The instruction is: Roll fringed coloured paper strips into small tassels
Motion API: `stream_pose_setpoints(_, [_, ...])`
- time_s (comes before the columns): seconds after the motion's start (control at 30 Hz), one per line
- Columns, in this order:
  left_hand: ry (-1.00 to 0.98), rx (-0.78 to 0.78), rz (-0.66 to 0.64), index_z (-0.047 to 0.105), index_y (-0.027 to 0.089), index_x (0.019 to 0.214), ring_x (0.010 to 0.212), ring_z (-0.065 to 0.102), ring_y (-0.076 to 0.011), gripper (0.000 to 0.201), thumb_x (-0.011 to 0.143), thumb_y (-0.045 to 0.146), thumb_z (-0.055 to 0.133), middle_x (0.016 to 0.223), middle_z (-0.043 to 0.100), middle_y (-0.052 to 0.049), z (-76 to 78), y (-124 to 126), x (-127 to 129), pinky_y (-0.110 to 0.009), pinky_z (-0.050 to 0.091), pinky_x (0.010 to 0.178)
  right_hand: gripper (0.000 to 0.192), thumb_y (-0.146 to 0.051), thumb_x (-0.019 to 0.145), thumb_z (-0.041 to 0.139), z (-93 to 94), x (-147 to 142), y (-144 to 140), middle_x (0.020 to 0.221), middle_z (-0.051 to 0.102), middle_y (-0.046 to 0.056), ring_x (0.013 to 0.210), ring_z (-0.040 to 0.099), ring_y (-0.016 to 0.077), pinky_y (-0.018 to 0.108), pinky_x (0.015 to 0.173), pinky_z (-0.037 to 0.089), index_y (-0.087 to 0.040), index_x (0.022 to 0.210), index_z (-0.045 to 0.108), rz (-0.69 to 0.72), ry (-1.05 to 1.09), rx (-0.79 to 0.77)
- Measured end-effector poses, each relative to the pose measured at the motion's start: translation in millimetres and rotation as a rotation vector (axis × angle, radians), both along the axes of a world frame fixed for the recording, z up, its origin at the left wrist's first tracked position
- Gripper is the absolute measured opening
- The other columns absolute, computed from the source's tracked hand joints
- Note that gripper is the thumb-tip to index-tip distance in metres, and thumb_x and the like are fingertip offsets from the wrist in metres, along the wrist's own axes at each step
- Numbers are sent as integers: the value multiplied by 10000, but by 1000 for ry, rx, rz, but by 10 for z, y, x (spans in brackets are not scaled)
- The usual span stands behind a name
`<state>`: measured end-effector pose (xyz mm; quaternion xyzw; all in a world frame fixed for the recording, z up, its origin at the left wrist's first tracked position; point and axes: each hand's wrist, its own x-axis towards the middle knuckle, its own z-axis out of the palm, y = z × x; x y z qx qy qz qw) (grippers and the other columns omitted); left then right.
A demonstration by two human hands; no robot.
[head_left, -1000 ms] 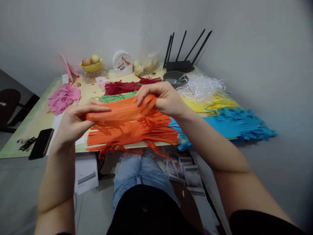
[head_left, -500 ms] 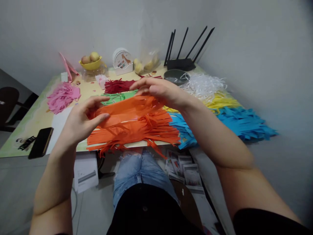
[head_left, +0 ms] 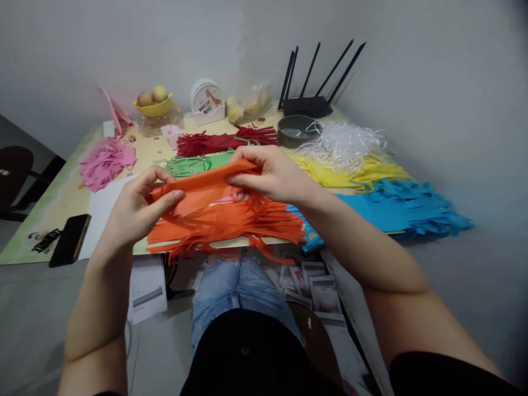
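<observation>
Between my two hands is a fringed sheet of orange tissue paper (head_left: 198, 190), lifted above the table. My left hand (head_left: 142, 206) grips its left end between thumb and fingers. With thumb and fingers my right hand (head_left: 268, 173) pinches its upper right part, and loose strips hang below. Under it, more orange fringed paper (head_left: 264, 220) lies along the front edge, some strips hanging over. A little pink shows between the orange layers. Green fringed paper (head_left: 190, 165) and dark red fringed paper (head_left: 206, 144) lie just behind my hands.
Yellow (head_left: 330, 173) and blue fringed paper (head_left: 371, 212) lie at right, below white shredded strips (head_left: 348, 140). A bowl (head_left: 295, 132) and a router (head_left: 307, 105) stand behind. A pink bundle (head_left: 108, 162), a phone (head_left: 70, 239) and a fruit bowl (head_left: 153, 107) are at left.
My right hand has come down and toward me, its fingers closing on the orange paper's upper edge. My left hand keeps its grip at the left end.
</observation>
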<state>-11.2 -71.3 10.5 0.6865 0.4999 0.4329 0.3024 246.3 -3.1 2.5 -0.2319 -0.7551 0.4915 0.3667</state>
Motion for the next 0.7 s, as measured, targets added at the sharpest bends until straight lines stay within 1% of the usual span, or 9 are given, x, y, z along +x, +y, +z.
stream_pose_setpoints(0.07, [-109,-3,28,661,206,908,494,576,-106,172,795,296,753,646,612,22,-53,-19,17,-220,491,479,91,-201,805,639,-32,-6,-48,717,663,-21,575,613,96,209,548,488,-161,885,624,-12,90,-46])
stream_pose_setpoints(0.13, [-182,6,46,715,207,934,540,611,-114,149,803,275,736,698,650,3,-92,-39,29,-227,521,515,116,-174,792,621,-71,-17,-81,750,673,-19,585,621,87,201,552,502,-164,904,650,-25,164,-72])
stream_pose_setpoints(0.2, [-245,15,43,754,210,900,594,631,-123,116,802,266,730,764,680,-22,-112,-61,38,-239,533,546,112,-155,785,591,-116,-27,-94,725,669,-19,577,622,83,191,544,503,-165,870,661,-28,215,-103])
stream_pose_setpoints(0.3, [-295,50,-7,779,222,805,631,616,-119,52,800,244,733,823,673,-39,-119,-99,45,-243,515,549,63,-134,761,584,-176,-39,-86,666,651,-15,573,626,84,181,547,505,-163,772,639,-4,276,-122])
stream_pose_setpoints(0.4, [-239,109,-32,798,241,808,689,612,-132,88,819,221,713,838,656,-49,-121,-133,37,-250,491,560,30,-157,769,609,-209,-50,-67,658,636,-10,575,621,82,178,550,501,-160,739,611,32,310,-120])
stream_pose_setpoints(0.53, [-153,212,-69,805,239,868,787,615,-187,160,857,342,682,838,663,-73,-132,-158,29,-303,489,616,94,-235,798,625,-238,-48,-41,660,615,-10,557,589,80,189,543,489,-157,749,609,27,281,-125])
stream_pose_setpoints(0.6, [-114,251,-30,781,235,809,767,604,-189,157,861,351,689,786,653,-60,-140,-168,45,-320,484,633,157,-287,816,607,-251,-35,-33,688,634,10,581,588,93,207,557,489,-147,749,632,20,259,-99])
stream_pose_setpoints(0.7, [16,287,69,698,226,718,739,583,-167,118,815,261,757,732,626,-17,-152,-189,88,-318,478,685,290,-387,870,576,-244,-14,-47,711,658,36,631,597,115,226,595,492,-142,735,651,-22,206,-9])
